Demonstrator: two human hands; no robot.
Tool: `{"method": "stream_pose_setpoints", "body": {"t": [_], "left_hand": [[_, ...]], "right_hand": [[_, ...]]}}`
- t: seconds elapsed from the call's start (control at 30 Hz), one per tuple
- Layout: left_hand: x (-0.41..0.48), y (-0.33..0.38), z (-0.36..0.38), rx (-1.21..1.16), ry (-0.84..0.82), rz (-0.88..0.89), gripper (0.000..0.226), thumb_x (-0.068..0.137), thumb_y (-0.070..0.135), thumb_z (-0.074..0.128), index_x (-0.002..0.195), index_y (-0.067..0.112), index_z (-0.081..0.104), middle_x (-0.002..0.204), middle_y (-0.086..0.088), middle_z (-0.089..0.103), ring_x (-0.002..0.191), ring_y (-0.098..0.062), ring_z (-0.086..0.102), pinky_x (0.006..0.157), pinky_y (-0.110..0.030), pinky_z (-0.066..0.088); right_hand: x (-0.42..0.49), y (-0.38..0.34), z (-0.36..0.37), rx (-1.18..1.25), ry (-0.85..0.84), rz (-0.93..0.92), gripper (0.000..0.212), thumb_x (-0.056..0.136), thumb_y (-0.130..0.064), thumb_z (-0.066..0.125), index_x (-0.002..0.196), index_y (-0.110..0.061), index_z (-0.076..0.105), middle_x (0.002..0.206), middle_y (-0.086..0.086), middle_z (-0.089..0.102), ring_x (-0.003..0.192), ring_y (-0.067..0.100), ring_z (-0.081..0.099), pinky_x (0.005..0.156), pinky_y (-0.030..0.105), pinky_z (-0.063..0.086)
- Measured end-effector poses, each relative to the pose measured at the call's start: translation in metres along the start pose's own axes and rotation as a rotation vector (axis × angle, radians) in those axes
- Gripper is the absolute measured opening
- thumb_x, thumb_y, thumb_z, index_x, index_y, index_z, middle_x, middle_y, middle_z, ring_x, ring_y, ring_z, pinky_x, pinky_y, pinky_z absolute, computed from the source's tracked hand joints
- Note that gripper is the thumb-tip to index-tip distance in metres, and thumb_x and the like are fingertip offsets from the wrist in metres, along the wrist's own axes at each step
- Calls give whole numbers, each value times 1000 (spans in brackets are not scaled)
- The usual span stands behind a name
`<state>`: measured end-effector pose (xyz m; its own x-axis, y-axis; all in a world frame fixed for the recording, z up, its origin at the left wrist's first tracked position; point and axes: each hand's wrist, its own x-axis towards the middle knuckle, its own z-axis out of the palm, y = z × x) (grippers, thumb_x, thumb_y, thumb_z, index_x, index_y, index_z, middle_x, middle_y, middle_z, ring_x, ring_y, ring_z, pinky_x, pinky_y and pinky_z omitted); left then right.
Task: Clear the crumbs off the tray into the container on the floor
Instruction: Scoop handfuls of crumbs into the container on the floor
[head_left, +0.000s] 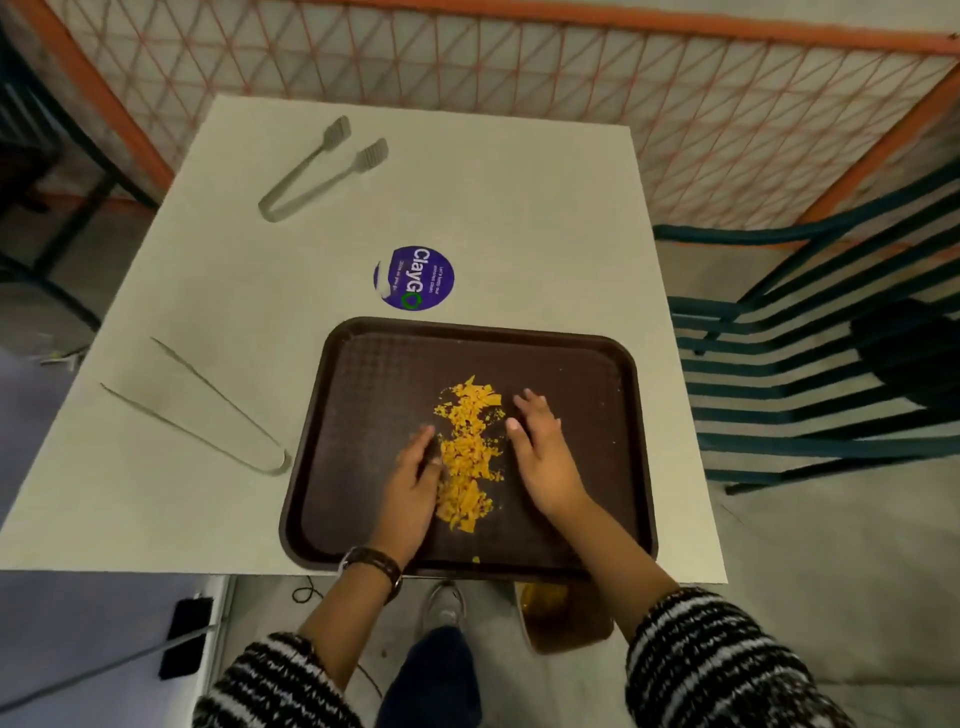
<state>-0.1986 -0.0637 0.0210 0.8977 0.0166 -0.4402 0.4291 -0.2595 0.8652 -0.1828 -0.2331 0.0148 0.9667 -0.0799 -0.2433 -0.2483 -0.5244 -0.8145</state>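
A dark brown tray (582, 374) lies on the white table, its near edge at the table's front edge. A narrow heap of yellow-orange crumbs (467, 452) runs down the tray's middle. My left hand (413, 483) rests flat on the tray against the heap's left side, fingers together. My right hand (540, 452) lies flat just right of the heap, fingers slightly spread. Neither hand holds anything. On the floor below the tray's near right edge stands a brown container (566, 618) with some yellow bits inside, partly hidden by the table.
Two pairs of metal tongs lie on the table: long thin tongs (202, 410) left of the tray, broad-tipped tongs (317, 171) at the far left. A purple round sticker (414, 278) sits beyond the tray. A green slatted chair (810, 353) stands to the right.
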Motion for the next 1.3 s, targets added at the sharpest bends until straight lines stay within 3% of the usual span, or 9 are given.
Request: {"method": "stream_pose_setpoints", "body": {"t": [0.17, 0.33, 0.57, 0.67, 0.83, 0.93, 1.03, 1.13, 1.3], "left_hand": [[27, -1, -14, 30, -14, 52, 40, 94, 30, 43, 131, 46, 43, 138, -6, 50, 125, -28, 49, 105, -53, 39], [33, -2, -22, 26, -17, 83, 42, 97, 15, 42, 138, 26, 41, 142, 4, 43, 126, -4, 39, 107, -23, 29], [40, -3, -23, 63, -18, 127, 43, 97, 16, 40, 139, 25, 40, 146, 1, 41, 132, -8, 37, 112, -28, 27], [56, 1, -15, 288, -88, 241, 47, 99, 21, 36, 145, 21, 28, 154, 4, 23, 143, -7, 13, 118, -28, 8], [79, -2, -1, 794, -171, 398, 63, 94, 47, 18, 148, 14, 14, 158, -3, 4, 143, -10, -7, 115, -28, -12], [62, -6, 9, 809, -352, 473, 70, 91, 55, 12, 148, 14, 13, 157, 1, 2, 145, -10, -6, 116, -26, -13], [41, -7, 10, 664, -475, 458, 54, 99, 39, 25, 147, 16, 14, 157, 3, 5, 145, -5, -3, 118, -25, -8], [34, -4, -5, 507, -312, 408, 51, 99, 32, 29, 147, 19, 17, 156, 7, 7, 145, -4, 0, 119, -25, -4], [54, -6, -39, 601, -7, 293, 56, 99, 34, 28, 148, 15, 9, 156, 3, -2, 144, -10, -8, 117, -29, -7]], "right_hand": [[54, 2, 11, -196, -94, -142, 56, 99, -37, 35, 149, -14, 21, 158, 1, 18, 147, 12, 4, 117, 31, -6], [80, 0, 24, -301, -225, -284, 56, 99, -38, 34, 148, -12, 23, 157, 4, 22, 146, 12, 10, 121, 35, -2], [24, 2, 21, -200, -517, -459, 46, 99, -28, 37, 140, -7, 42, 146, 9, 43, 138, 7, 29, 118, 17, 9], [6, 0, 13, -95, -435, -428, 51, 98, -38, 32, 135, -6, 48, 141, 9, 50, 136, 9, 36, 118, 22, 17], [12, 9, -9, -82, -69, -247, 54, 96, -42, 31, 140, -12, 41, 151, 1, 33, 144, 8, 18, 119, 22, 3], [26, 21, -22, -229, 35, -81, 57, 98, -42, 28, 146, -12, 26, 158, 2, 17, 145, 7, 1, 117, 25, -8], [26, 27, -12, -397, -82, -6, 72, 95, -55, 20, 149, -9, 12, 160, 6, 3, 146, 13, -7, 117, 33, -11], [9, 18, 9, -392, -240, -146, 81, 89, -63, 14, 149, -10, 8, 159, 5, -1, 145, 12, -10, 118, 33, -10], [-13, -7, 12, 9, -310, -106, 53, 99, -36, 35, 149, -25, 21, 154, -10, 18, 139, 6, 0, 113, 24, 8]]}}
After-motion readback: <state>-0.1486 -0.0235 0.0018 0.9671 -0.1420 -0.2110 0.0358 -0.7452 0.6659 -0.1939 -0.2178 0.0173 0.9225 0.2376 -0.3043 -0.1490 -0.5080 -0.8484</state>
